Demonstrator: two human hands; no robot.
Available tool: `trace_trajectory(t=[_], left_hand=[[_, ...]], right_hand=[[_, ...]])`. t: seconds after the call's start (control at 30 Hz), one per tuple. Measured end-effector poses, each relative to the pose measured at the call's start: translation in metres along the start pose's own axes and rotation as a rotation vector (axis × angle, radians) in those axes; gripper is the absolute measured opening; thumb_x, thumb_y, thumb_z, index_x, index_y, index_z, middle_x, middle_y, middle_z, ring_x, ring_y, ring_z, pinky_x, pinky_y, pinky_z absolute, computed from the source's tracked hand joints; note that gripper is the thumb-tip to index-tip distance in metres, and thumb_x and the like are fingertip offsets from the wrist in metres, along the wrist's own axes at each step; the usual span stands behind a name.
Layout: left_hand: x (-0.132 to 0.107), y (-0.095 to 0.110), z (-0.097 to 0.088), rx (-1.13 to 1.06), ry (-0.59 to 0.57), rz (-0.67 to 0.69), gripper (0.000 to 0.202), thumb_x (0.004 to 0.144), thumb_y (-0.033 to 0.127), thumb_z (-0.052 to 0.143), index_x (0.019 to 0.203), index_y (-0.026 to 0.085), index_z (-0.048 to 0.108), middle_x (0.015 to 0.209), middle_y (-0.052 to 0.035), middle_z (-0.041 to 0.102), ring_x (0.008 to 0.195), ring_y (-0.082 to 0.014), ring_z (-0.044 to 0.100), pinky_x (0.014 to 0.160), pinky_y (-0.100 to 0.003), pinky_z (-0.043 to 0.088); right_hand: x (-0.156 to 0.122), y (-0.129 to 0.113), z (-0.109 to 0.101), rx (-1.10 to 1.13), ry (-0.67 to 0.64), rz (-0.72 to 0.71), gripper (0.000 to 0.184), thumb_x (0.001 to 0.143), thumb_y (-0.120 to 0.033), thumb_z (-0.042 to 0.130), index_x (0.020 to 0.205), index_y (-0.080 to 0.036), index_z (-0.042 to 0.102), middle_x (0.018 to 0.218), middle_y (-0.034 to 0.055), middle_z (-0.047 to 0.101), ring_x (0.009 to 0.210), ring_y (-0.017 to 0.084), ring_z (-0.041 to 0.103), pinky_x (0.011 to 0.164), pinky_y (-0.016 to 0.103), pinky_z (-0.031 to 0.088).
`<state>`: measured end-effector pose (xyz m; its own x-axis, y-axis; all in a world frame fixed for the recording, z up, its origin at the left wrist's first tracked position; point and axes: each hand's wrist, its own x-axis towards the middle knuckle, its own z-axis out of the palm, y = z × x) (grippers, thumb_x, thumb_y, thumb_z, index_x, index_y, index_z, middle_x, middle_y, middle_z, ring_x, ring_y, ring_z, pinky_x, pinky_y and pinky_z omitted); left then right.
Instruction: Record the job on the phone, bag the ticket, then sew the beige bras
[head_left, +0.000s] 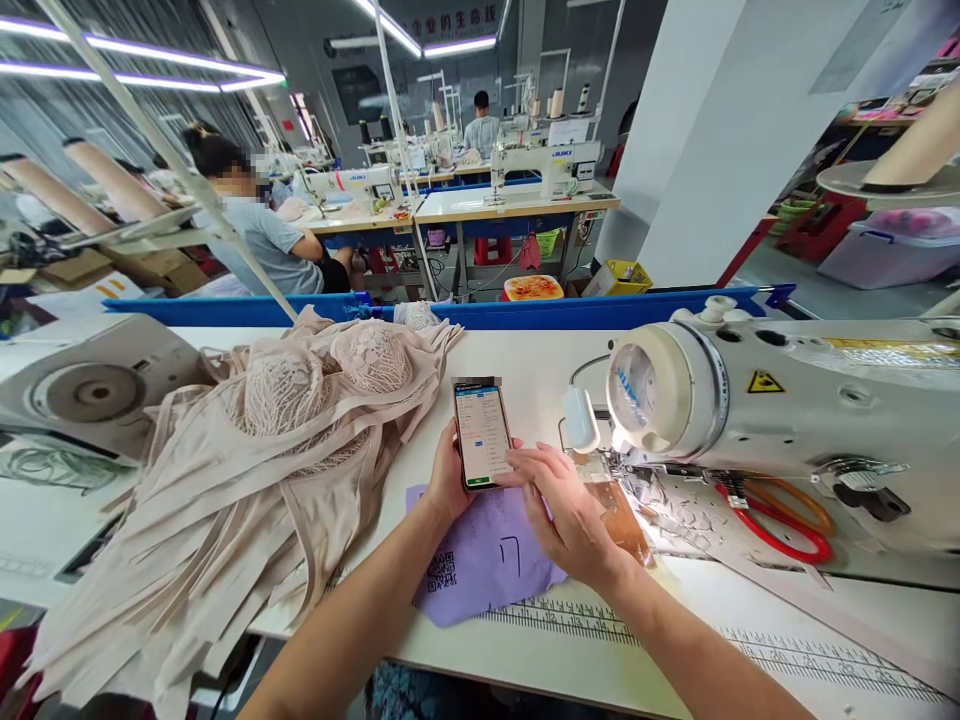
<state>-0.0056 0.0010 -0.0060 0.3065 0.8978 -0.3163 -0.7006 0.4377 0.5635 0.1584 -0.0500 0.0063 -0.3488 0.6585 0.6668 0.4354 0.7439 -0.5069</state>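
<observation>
Holding the phone (482, 440) with left fingers (451, 452) closed around it, I have right fingers (543, 466) slightly apart by its open page (476, 425), seemingly not yet finished.

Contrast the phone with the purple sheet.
The phone is held in the left hand; the purple sheet lies on the table. The phone is smaller and straight-edged; the purple sheet is broader and wrinkled. The phone has a lit screen; the purple sheet, a QR code. Both show markings.

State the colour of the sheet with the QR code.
The sheet is light purple, best seen in the head view.
</observation>
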Motion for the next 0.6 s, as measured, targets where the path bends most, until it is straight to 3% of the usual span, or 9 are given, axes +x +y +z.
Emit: trace_trajectory(t=[0.1,0.43,0.6], left_hand=[[0.000,0.002,0.002,-0.010,-0.008,-0.019,0.065,0.098,0.053,0.025,0.114,0.004,0.065,0.100,-0.0187,0.072,0.100,-0.0324,0.068,0.095,-0.045,0.050],[0.000,0.000,0.002,0.032,-0.029,0.001,0.063,0.096,0.051,0.029,0.112,0.003,0.066,0.100,-0.0194,0.072,0.102,-0.0323,0.067,0.097,-0.043,0.048],[0.001,-0.001,0.000,0.064,-0.012,0.025,0.060,0.096,0.052,0.032,0.111,0.005,0.066,0.099,-0.0181,0.072,0.098,-0.0315,0.068,0.093,-0.042,0.050]], right_hand=[[0.001,-0.005,0.003,0.025,-0.029,-0.061,0.033,0.096,-0.009,0.037,0.115,-0.022,0.060,0.110,0.0076,0.065,0.110,0.022,0.058,0.104,0.048,0.044],[0.002,-0.006,0.011,-0.015,-0.112,-0.068,0.038,0.097,-0.011,0.036,0.125,-0.024,0.057,0.114,0.0073,0.064,0.113,0.023,0.056,0.106,0.050,0.044],[0.001,-0.002,0.005,-0.014,-0.048,-0.038,0.036,0.098,-0.013,0.035,0.122,-0.022,0.060,0.114,0.0101,0.064,0.117,0.024,0.056,0.106,0.053,0.043]])
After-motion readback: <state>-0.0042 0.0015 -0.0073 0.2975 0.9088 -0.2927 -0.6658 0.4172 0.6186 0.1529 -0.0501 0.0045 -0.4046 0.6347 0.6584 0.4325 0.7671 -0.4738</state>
